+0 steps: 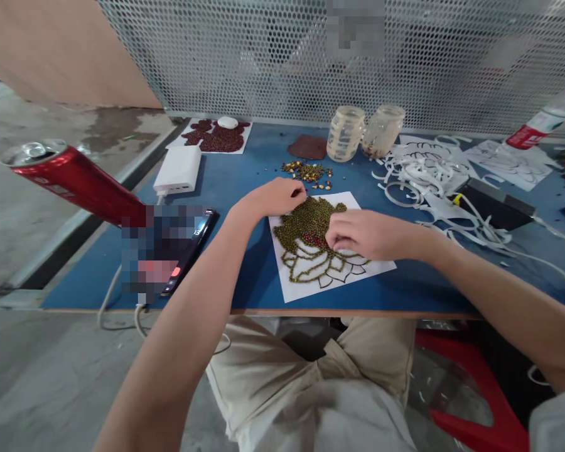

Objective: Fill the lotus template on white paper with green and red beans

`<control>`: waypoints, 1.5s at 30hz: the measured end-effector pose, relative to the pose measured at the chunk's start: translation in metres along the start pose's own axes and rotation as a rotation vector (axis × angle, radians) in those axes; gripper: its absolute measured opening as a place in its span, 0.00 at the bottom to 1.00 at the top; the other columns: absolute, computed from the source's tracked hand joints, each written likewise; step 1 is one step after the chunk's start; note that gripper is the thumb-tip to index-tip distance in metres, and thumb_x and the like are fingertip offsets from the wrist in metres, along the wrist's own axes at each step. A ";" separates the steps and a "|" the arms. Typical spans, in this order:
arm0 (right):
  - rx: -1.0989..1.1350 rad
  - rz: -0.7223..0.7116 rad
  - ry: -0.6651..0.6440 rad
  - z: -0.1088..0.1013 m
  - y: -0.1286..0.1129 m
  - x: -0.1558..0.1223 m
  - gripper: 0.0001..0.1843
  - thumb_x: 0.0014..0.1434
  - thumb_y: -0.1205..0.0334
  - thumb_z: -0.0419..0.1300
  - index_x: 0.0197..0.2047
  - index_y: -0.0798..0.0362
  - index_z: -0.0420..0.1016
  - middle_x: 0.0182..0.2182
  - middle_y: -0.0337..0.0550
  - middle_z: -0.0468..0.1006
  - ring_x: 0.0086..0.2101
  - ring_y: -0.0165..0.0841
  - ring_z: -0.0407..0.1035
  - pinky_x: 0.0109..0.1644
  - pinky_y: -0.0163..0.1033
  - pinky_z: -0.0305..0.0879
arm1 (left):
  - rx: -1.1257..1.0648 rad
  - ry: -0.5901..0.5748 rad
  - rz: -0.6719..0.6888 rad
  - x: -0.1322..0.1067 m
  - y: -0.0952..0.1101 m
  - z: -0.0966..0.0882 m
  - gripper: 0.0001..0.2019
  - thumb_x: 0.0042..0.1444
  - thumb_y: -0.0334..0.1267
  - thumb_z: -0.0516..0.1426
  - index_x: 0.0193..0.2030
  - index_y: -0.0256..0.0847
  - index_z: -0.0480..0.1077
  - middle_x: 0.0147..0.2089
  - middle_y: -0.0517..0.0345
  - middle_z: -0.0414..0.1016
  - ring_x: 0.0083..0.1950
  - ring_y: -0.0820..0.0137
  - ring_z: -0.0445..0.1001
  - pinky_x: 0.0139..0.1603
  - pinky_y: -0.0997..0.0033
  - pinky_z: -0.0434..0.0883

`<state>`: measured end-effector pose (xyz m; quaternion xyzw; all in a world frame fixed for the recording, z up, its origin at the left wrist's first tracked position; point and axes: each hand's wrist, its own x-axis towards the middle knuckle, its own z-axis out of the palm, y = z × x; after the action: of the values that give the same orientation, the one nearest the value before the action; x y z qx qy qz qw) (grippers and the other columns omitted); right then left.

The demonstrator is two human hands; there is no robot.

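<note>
A white sheet of paper (pixel 295 291) lies on the blue table, printed with a black-outlined flower. Green mung beans (pixel 294 227) cover its upper part and trace some petal outlines, with a few dark red beans (pixel 314 240) near the middle. My right hand (pixel 358 232) is over the sheet, fingers curled in a pinch by the red beans; whatever they hold is hidden. At the sheet's upper left edge, my left hand (pixel 282 196) rests with its fingers bent together, contents not visible. Just beyond it is a small pile of mixed beans and kernels (pixel 306 171).
Two clear jars (pixel 346 133) stand behind, near a perforated metal screen (pixel 263 63). Paper strips (pixel 424 166), a black box (pixel 494 202) and a bottle (pixel 541 122) are right. Leftward are a red can (pixel 80 182), a phone (pixel 191 251), a white power bank (pixel 179 169) and a red-bean sheet (pixel 216 137).
</note>
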<state>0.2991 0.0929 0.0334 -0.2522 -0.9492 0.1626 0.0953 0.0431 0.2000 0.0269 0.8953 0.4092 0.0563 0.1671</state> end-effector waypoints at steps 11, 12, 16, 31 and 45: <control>-0.297 -0.174 0.007 0.015 -0.004 -0.010 0.17 0.82 0.66 0.49 0.47 0.51 0.80 0.43 0.46 0.82 0.38 0.37 0.67 0.47 0.43 0.58 | -0.001 -0.008 -0.002 0.002 -0.003 0.001 0.16 0.71 0.46 0.51 0.46 0.43 0.79 0.45 0.51 0.86 0.42 0.64 0.78 0.45 0.63 0.68; -0.295 -0.167 0.014 0.015 -0.005 -0.010 0.17 0.82 0.65 0.49 0.47 0.52 0.80 0.42 0.46 0.82 0.38 0.37 0.67 0.47 0.43 0.58 | 0.001 -0.007 0.000 0.002 -0.003 0.001 0.16 0.71 0.46 0.51 0.45 0.43 0.79 0.45 0.51 0.86 0.42 0.64 0.78 0.45 0.63 0.68; -0.183 -0.093 0.043 0.016 -0.005 -0.009 0.16 0.82 0.60 0.52 0.46 0.51 0.80 0.41 0.45 0.82 0.40 0.37 0.70 0.48 0.44 0.60 | 0.006 -0.004 0.015 0.004 -0.006 0.003 0.17 0.71 0.46 0.51 0.45 0.43 0.79 0.45 0.51 0.86 0.42 0.63 0.79 0.44 0.63 0.68; 0.332 0.275 0.027 0.011 -0.001 -0.012 0.09 0.74 0.54 0.63 0.44 0.49 0.80 0.42 0.44 0.81 0.36 0.34 0.67 0.42 0.43 0.61 | 0.017 -0.012 0.002 0.003 -0.004 0.002 0.17 0.71 0.46 0.51 0.47 0.42 0.80 0.47 0.51 0.87 0.44 0.62 0.80 0.45 0.63 0.69; 0.235 0.201 0.071 0.009 0.005 -0.013 0.08 0.74 0.56 0.63 0.42 0.49 0.79 0.41 0.43 0.82 0.40 0.36 0.72 0.47 0.44 0.63 | -0.003 -0.006 0.005 0.004 -0.006 0.003 0.16 0.71 0.46 0.51 0.46 0.42 0.79 0.46 0.51 0.86 0.44 0.63 0.79 0.45 0.63 0.68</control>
<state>0.3098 0.0883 0.0223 -0.3386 -0.8896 0.2720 0.1409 0.0419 0.2058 0.0221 0.8962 0.4063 0.0544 0.1695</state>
